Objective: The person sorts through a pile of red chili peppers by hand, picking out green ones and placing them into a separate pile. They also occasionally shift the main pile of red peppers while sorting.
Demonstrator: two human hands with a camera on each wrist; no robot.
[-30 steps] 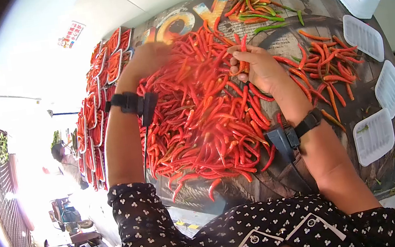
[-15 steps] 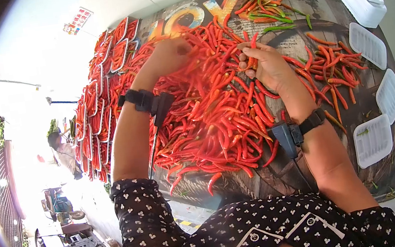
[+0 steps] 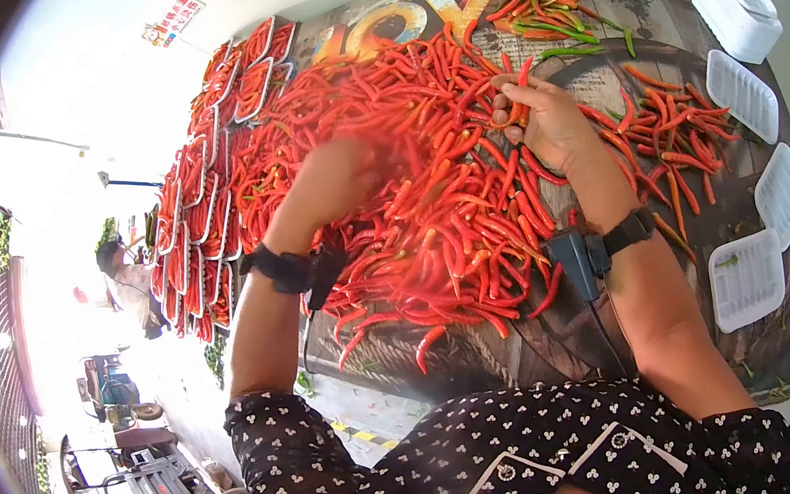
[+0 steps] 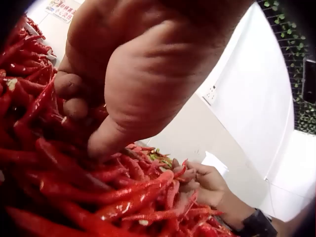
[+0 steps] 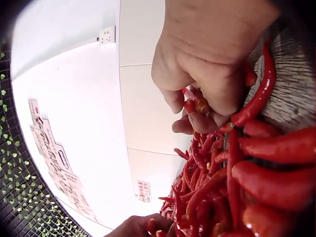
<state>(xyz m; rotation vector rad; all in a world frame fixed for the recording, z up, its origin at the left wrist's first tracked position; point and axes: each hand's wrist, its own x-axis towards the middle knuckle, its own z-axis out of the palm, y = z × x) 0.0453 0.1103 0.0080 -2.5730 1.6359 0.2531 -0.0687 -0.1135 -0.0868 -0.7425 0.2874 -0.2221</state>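
A big heap of red chili peppers (image 3: 453, 229) covers the middle of the table. Into its near left part reaches my left hand (image 3: 335, 180); in the left wrist view its thumb (image 4: 106, 140) and bent fingertips (image 4: 76, 106) are down among the peppers. I cannot tell whether they grip one. At the heap's right edge my right hand (image 3: 544, 120) holds a few red chili peppers (image 5: 190, 106) between thumb and fingers, and one pepper's tip (image 3: 525, 73) sticks up above the thumb.
White trays packed with red peppers (image 3: 199, 214) line the left side. To the right lie a loose orange-red pile (image 3: 667, 133), empty white trays (image 3: 748, 281) and a tray stack (image 3: 735, 7). Green and orange peppers (image 3: 560, 22) lie at the back, against the wall.
My left hand has swept from the far left part of the heap back nearer my body. The right hand keeps its hold on the peppers at the heap's right edge.
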